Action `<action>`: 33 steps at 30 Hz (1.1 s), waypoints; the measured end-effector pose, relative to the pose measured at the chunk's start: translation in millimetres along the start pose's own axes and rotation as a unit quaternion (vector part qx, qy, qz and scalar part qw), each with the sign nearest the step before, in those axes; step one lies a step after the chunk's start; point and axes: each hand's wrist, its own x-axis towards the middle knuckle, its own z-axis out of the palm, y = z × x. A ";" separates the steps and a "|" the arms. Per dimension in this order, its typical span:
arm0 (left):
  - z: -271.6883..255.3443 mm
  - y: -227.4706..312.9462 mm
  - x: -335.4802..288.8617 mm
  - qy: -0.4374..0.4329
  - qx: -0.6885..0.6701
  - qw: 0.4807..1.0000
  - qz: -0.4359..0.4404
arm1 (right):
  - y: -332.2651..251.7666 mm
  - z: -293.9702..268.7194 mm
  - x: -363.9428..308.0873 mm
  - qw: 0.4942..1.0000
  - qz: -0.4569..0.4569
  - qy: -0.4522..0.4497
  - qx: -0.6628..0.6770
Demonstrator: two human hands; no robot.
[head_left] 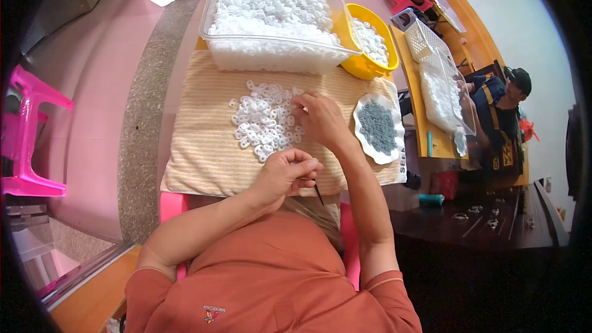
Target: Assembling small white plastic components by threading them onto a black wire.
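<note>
A loose heap of small white plastic pieces with holes (262, 117) lies on a striped tan cloth (200, 142). My left hand (285, 174) is closed in front of the heap, its thumb and fingers pinching a thin dark stick-like tool (319, 192) that points down toward me. At the heap's right edge is my right hand (322, 118), fingers curled down and fingertips among the white pieces. Whatever they pinch is hidden. Right of that hand, a white scalloped dish (394, 124) holds many tiny grey-blue pieces.
Behind the heap stands a large clear tub (271, 55) full of white pieces, beside a yellow basin (365, 69) with more. On a table to the right are a white basket (419, 42) and a seated person (502, 95). A pink stool (28, 129) stands at the left.
</note>
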 end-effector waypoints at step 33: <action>0.1 1.6 1.4 -0.013 -0.050 0.996 0.079 | -25.3 -55.3 -122.4 0.965 0.123 0.198 0.123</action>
